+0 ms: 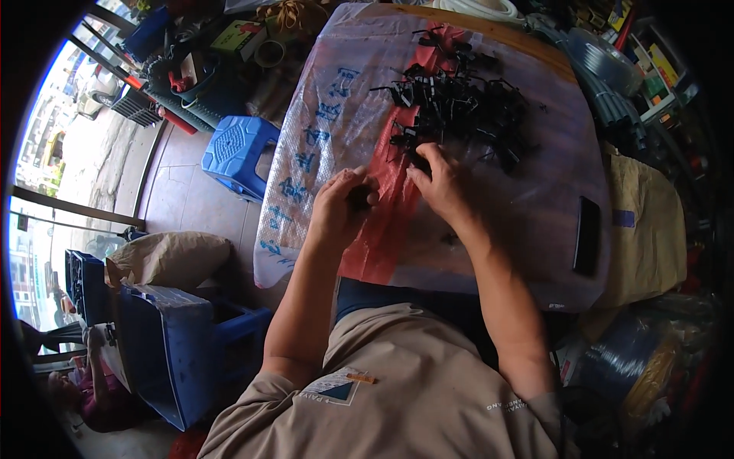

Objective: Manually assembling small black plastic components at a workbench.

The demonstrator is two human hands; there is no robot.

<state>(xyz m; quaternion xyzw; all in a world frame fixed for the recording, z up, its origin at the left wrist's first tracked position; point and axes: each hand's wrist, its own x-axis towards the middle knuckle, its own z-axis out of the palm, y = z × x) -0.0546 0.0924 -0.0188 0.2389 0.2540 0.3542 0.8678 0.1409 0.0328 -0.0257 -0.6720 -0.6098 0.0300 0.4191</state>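
A heap of small black pieces with thin, leg-like prongs [459, 103] lies on the far half of the plastic-covered table [535, 222]. At the heap's near edge, my right hand [443, 183] has its thumb and forefinger closed around a small black piece, mostly hidden by the fingers. My left hand [342, 203] is held over the table to the left, beside the red stripe [390, 206] of the cover. Its fingers are curled in, with a dark spot between them; what they hold is too shaded to make out.
A black phone [587, 236] lies at the table's right edge, near a brown paper sack [646, 222]. Left of the table stand a blue stool [238, 153] and a blue plastic bin [172, 352]. Another person [103, 386] is at the lower left.
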